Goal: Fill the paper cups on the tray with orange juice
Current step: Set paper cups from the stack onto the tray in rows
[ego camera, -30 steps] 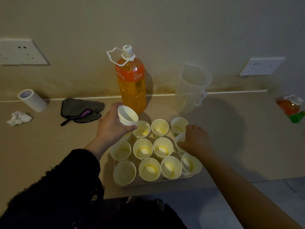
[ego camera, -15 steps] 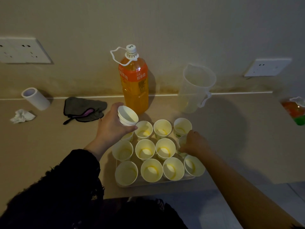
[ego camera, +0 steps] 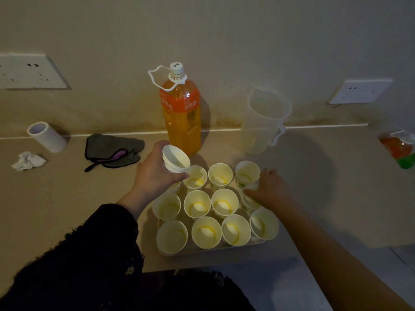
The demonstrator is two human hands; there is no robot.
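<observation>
Several white paper cups (ego camera: pixel 197 204) stand in rows on a pale tray (ego camera: pixel 208 251) near the table's front edge; they look empty, with yellowish traces at the bottom. My left hand (ego camera: pixel 155 173) grips a short stack of nested cups (ego camera: pixel 175 159), tilted, above the tray's back left corner. My right hand (ego camera: pixel 270 188) holds a cup (ego camera: pixel 248 199) at the right end of the middle row, partly hiding it. A capped bottle of orange juice (ego camera: pixel 182 115) stands upright behind the tray. A clear empty pitcher (ego camera: pixel 262 122) stands to the bottle's right.
A grey cloth (ego camera: pixel 112 150), a white roll (ego camera: pixel 47 136) and crumpled tissue (ego camera: pixel 28 161) lie at the back left. An orange and green bottle (ego camera: pixel 399 151) lies at the far right. Wall sockets (ego camera: pixel 359 90) sit above the table. The table's front edge runs just below the tray.
My right hand has shifted slightly back and right on the cup at the tray's right side. My left hand still holds the cup stack in the same place.
</observation>
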